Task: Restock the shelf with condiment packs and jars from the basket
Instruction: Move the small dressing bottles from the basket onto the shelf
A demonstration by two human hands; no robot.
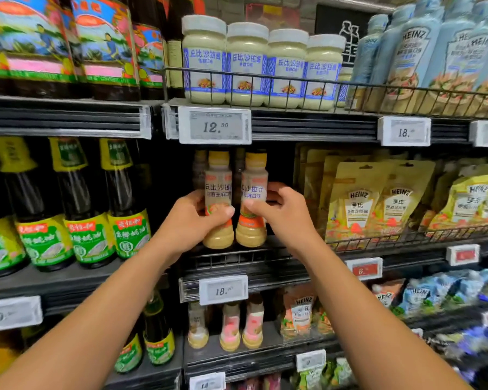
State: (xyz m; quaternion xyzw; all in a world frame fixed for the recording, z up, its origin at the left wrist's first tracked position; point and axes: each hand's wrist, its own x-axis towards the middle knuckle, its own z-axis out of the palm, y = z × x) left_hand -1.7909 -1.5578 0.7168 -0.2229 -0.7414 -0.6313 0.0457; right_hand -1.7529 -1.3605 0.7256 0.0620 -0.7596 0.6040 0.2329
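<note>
Two beige salad dressing bottles stand side by side at the front of the middle shelf (237,263). My left hand (197,218) grips the left bottle (218,181) around its waist, thumb across the label. My right hand (282,212) holds the right bottle (253,175), thumb on the front and fingers curled behind. More bottles of the same kind stand behind them in shadow. The basket is out of view.
Dark sauce bottles (90,198) fill the shelf to the left. Yellow Heinz pouches (378,204) sit behind a wire rail on the right. White mayonnaise jars (245,63) line the shelf above. Pink-labelled bottles (231,325) stand on the shelf below.
</note>
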